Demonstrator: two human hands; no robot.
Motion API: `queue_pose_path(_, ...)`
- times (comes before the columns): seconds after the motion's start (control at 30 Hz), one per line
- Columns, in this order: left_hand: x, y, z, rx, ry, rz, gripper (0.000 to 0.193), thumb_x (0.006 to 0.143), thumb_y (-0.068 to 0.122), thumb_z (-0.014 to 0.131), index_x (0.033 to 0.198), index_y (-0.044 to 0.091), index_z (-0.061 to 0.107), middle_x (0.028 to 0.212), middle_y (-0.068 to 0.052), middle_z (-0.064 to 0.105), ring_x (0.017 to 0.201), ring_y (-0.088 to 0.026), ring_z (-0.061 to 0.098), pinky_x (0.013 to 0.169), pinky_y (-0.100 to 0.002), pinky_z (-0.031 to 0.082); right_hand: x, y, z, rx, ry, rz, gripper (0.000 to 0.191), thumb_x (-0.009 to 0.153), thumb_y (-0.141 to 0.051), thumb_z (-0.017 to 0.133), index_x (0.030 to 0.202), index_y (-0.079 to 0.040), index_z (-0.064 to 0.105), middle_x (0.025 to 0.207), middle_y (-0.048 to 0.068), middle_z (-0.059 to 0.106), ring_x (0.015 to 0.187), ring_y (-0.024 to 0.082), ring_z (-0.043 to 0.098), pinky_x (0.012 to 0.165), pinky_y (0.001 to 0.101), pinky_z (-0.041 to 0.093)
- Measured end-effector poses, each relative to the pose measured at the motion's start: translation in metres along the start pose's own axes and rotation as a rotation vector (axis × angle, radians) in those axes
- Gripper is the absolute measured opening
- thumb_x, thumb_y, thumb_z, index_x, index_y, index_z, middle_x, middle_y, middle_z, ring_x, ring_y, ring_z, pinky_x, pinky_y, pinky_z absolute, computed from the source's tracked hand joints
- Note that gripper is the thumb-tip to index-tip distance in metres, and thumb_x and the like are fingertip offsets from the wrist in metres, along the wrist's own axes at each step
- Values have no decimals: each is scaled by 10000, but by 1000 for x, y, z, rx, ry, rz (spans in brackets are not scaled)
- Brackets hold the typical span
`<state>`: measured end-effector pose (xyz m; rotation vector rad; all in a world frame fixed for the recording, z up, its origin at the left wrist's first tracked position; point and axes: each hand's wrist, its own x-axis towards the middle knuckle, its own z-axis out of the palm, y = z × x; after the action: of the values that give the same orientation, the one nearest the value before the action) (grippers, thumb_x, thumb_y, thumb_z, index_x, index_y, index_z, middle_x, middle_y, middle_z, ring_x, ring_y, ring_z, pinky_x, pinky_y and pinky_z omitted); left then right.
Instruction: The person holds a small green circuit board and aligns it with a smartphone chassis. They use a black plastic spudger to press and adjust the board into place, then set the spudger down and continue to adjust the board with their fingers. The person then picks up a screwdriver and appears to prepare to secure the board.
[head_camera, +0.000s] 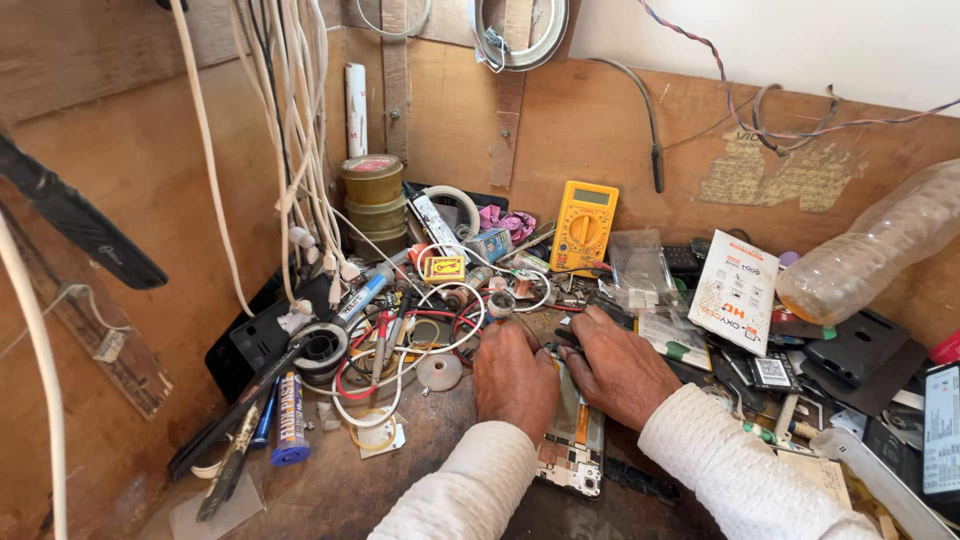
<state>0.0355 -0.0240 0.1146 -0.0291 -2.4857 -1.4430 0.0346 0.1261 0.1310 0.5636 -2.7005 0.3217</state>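
Left hand (514, 380) and right hand (620, 368) are pressing down, fingers curled, on the opened phone (572, 440) beneath them; actual grasp cannot be told. Yellow multimeter (583, 226) is lying beyond both hands.

An opened phone (572, 440) lies flat on the counter (400, 490), its back cover off, circuit boards and orange strip showing.

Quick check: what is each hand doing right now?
Left hand: curled, resting on the opened phone; grip cannot be told.
Right hand: curled beside it; grip cannot be told.
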Motion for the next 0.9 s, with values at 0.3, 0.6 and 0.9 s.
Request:
queue_pose_path(0.3,7,-10,11,5,9,15,127,799,97,746,872,9,690,1036,-195,665,1045,-374,647,929,-472,509,1,2,0,-35,-17,2,239,899,-195,665,1003,-22,536,1014,197,586,880,452,627,711,534,518)
queue_pose_path(0.6,-5,-11,0,-118,60,135,217,786,21,699,985,-20,622,1047,-212,654,1035,-394,638,907,-481,499,2,1,-1,-2,-36,1,251,908,-213,656,1030,-20,551,1032,201,595,946,450,615,761,536,511)
queue_pose_path(0.9,-12,-3,-10,-119,49,120,291,814,3,673,1075,-42,554,1084,-243,629,1052,-422,626,913,-487,496,4,9,-8,166,10,123,253,860,-218,717,942,20,687,925,179,665,908,379,658,783,471,510)
